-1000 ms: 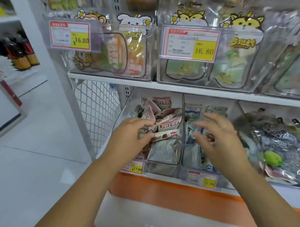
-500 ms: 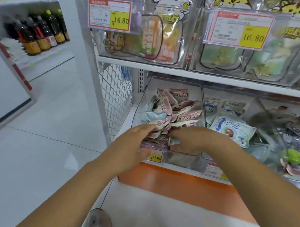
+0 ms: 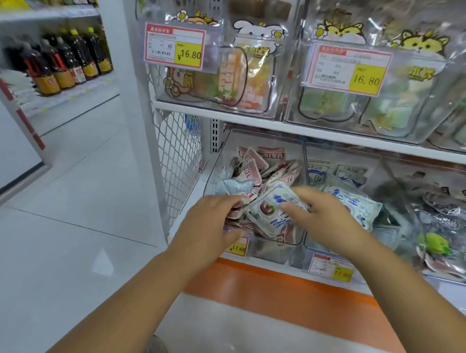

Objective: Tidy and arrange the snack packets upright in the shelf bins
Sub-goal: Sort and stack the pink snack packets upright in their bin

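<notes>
My right hand (image 3: 328, 219) pinches a white and blue packet (image 3: 271, 209) between thumb and fingers, holding it tilted over the near end of the left bin (image 3: 266, 250). My left hand (image 3: 211, 223) sits just left of it, fingertips touching the pink packets (image 3: 256, 169) heaped in that bin. I cannot tell whether it grips one. Similar packets (image 3: 357, 207) lie in the next bin (image 3: 341, 155) to the right.

- Two hands: left hand (image 3: 212, 220), right hand (image 3: 323, 219).
- Four price tags (image 3: 174, 46), two on each shelf level.
- Three clear lower bins (image 3: 266, 251).
- Three clear upper bins (image 3: 202, 102), the third cut off.
- Pink packets (image 3: 253, 161): a heap, uncountable.
- White-and-blue packets (image 3: 357, 204): several, overlapping.
- Dark bottles (image 3: 69, 57): at least five.
</notes>
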A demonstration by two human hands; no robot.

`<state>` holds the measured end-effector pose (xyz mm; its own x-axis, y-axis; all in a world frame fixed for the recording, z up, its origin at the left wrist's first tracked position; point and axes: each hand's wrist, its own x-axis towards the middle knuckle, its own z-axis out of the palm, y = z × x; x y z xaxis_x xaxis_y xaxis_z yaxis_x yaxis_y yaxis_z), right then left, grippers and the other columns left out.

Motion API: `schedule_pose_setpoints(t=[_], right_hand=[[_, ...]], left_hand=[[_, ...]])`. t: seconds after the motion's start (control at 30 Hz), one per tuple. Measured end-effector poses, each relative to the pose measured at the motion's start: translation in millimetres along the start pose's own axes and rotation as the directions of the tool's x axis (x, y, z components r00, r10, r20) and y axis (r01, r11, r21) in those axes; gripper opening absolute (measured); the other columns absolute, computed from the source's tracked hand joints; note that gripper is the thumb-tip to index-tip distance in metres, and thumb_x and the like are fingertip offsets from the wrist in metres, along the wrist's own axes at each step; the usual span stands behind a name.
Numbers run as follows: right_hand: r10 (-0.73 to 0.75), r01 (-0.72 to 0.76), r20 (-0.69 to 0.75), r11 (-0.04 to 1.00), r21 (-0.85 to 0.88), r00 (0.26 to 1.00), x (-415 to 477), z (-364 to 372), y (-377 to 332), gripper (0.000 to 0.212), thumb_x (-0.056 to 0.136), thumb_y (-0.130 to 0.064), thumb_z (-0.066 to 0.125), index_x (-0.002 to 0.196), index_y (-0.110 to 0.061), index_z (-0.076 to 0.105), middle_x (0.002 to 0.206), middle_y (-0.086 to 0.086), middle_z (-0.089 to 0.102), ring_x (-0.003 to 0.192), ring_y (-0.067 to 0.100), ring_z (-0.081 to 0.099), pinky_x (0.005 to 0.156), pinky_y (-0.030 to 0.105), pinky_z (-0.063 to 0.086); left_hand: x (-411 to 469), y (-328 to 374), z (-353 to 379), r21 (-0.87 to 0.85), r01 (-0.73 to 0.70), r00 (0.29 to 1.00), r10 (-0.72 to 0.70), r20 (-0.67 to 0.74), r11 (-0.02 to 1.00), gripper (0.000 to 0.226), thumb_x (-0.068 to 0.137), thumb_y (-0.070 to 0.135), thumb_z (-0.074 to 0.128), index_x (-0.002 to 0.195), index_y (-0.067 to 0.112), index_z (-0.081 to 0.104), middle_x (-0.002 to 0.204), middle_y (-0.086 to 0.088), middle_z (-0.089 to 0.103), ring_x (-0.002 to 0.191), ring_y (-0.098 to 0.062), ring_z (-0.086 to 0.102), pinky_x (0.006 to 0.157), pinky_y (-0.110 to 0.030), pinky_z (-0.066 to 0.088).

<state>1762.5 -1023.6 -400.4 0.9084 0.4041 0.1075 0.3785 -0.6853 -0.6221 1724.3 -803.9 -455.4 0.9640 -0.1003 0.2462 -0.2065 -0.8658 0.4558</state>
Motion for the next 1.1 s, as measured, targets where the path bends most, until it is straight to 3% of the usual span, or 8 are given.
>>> schedule_pose_setpoints(t=[0.1, 0.17, 0.27, 0.4, 0.6, 0.8, 0.93, 1.1], right_hand=[[0.117, -0.073, -0.095, 0.923, 0.377, 0.989, -20, -12, 6, 0.013, 0.095, -0.028, 0.058, 0.096, -0.036, 0.068, 0.089, -0.021, 0.072, 0.08, -0.003, 0.066, 0.065, 0.008, 0.047], [0.196, -0.102, -0.123, 0.84, 0.534, 0.973, -28, -18, 14, 0.016, 0.094, -0.022, 0.059, 0.097, -0.036, 0.067, 0.089, -0.017, 0.073, 0.078, 0.003, 0.07, 0.063, 0.013, 0.052], [0.233, -0.089, -0.141, 0.758, 0.646, 0.962, -39, -29, 27, 0.039, 0.09, -0.013, 0.064, 0.123, -0.032, 0.057, 0.098, -0.006, 0.074, 0.085, 0.016, 0.072, 0.072, 0.032, 0.059], [0.167, -0.051, -0.176, 0.849, 0.526, 0.97, -51, -45, 49, 0.086, 0.082, -0.005, 0.073, 0.129, -0.065, 0.033, 0.107, -0.016, 0.069, 0.083, 0.016, 0.072, 0.072, 0.035, 0.06], [0.275, -0.053, -0.468, 0.9, 0.434, 0.84, -43, -59, 76, 0.064, 0.086, -0.013, 0.07, 0.139, -0.035, 0.043, 0.128, -0.024, 0.05, 0.107, -0.008, 0.053, 0.081, 0.005, 0.042], [0.388, -0.442, -0.422, 0.896, -0.035, 0.819, -22, -48, 103, 0.043, 0.089, -0.039, 0.064, 0.131, -0.028, 0.057, 0.147, 0.016, 0.029, 0.134, 0.035, 0.036, 0.109, 0.042, 0.035], [0.059, -0.149, -0.453, 0.975, -0.165, 0.89, -11, -24, 59, 0.025, 0.092, -0.025, 0.063, 0.115, -0.02, 0.068, 0.135, 0.007, 0.048, 0.129, 0.024, 0.041, 0.103, 0.034, 0.034], [-0.156, 0.133, -0.146, 0.979, -0.156, 0.977, 33, 15, 0, 0.025, 0.097, -0.022, 0.054, 0.12, -0.021, 0.065, 0.124, -0.006, 0.057, 0.117, 0.013, 0.05, 0.1, 0.02, 0.034]], left_hand=[[8, 26, 0, 0.026, -0.02, 0.995, 0.022, -0.099, 0.999, 0.069, 0.083, 0.054, 0.068, 0.143, 0.036, 0.042, 0.137, 0.017, 0.05, 0.129, -0.01, 0.037, 0.103, -0.03, 0.027], [13, 46, 4, -0.277, 0.002, 1.0, -0.006, -0.016, 0.961, 0.059, 0.087, 0.043, 0.069, 0.14, 0.039, 0.045, 0.129, 0.021, 0.054, 0.123, -0.004, 0.046, 0.105, -0.029, 0.038], [22, 71, 14, -0.623, 0.106, 0.994, -0.069, 0.084, 0.775, 0.037, 0.087, 0.021, 0.073, 0.111, 0.044, 0.056, 0.106, 0.016, 0.071, 0.094, -0.002, 0.068, 0.084, -0.035, 0.058], [36, 94, 33, -0.729, 0.129, 0.992, -0.088, 0.095, 0.672, 0.031, 0.089, 0.016, 0.072, 0.11, 0.031, 0.056, 0.104, 0.012, 0.072, 0.09, -0.002, 0.07, 0.074, -0.023, 0.058], [45, 105, 55, -0.441, -0.014, 0.999, -0.006, -0.044, 0.897, 0.057, 0.091, 0.027, 0.068, 0.142, 0.034, 0.043, 0.122, 0.02, 0.052, 0.105, 0.006, 0.052, 0.088, -0.012, 0.041], [38, 85, 44, -0.195, -0.116, 0.993, 0.115, -0.016, 0.974, 0.053, 0.095, 0.036, 0.06, 0.144, 0.036, 0.042, 0.141, 0.021, 0.04, 0.13, 0.004, 0.03, 0.11, -0.019, 0.025], [34, 45, 14, -0.108, -0.087, 0.987, 0.071, -0.144, 0.99, 0.045, 0.09, 0.029, 0.067, 0.134, 0.028, 0.057, 0.135, 0.013, 0.052, 0.127, -0.004, 0.038, 0.108, -0.016, 0.023], [22, -13, -17, -0.084, 0.17, 0.968, -0.182, -0.173, 0.982, 0.06, 0.091, 0.028, 0.067, 0.145, 0.02, 0.043, 0.146, -0.002, 0.046, 0.135, -0.019, 0.04, 0.113, -0.031, 0.029]])
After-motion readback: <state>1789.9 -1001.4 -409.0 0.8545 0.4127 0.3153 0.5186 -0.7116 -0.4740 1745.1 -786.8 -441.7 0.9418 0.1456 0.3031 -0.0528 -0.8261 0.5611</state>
